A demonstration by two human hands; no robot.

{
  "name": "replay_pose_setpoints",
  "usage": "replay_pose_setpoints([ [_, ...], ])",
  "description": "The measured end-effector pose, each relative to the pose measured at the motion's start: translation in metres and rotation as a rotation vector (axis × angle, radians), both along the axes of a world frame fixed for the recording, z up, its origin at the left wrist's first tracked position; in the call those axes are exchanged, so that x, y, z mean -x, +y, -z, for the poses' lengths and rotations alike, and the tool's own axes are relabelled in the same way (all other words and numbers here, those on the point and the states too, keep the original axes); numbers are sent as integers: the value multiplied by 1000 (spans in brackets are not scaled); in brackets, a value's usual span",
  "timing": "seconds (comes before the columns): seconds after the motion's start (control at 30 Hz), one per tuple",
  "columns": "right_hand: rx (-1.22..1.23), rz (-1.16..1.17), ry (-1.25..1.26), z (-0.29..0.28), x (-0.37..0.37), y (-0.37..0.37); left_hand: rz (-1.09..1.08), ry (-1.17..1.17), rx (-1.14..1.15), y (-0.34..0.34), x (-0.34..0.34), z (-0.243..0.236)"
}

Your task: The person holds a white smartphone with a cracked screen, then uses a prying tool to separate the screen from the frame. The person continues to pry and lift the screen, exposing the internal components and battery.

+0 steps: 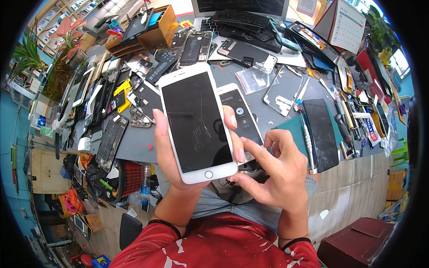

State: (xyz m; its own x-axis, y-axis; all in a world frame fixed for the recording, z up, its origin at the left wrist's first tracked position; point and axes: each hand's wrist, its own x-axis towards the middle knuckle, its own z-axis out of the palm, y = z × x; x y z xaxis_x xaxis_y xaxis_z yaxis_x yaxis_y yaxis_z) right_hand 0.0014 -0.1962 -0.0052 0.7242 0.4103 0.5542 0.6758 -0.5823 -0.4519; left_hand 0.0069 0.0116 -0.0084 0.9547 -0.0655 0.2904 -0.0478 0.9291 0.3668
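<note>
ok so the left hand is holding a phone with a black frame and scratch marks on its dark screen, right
Not quite: the frame is white, not black, as the head view shows. The left hand does hold the phone, and its dark screen does have scratch marks.

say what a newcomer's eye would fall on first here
Probably the white phone, centre frame in the left hand, its dark screen scratched. Next, the right hand, just to its right. Beyond, loose phone parts crowd the grey table, with a laptop at the top edge.
</note>
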Motion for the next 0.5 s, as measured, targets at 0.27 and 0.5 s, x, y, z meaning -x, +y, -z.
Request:
replay_pose_setpoints([
  [0.27,41,-5,-3,-3,1,-2,22,40,25,1,0,1],
  [0.5,54,-2,-8,-3,2,-1,37,53,28,0,0,-3],
])
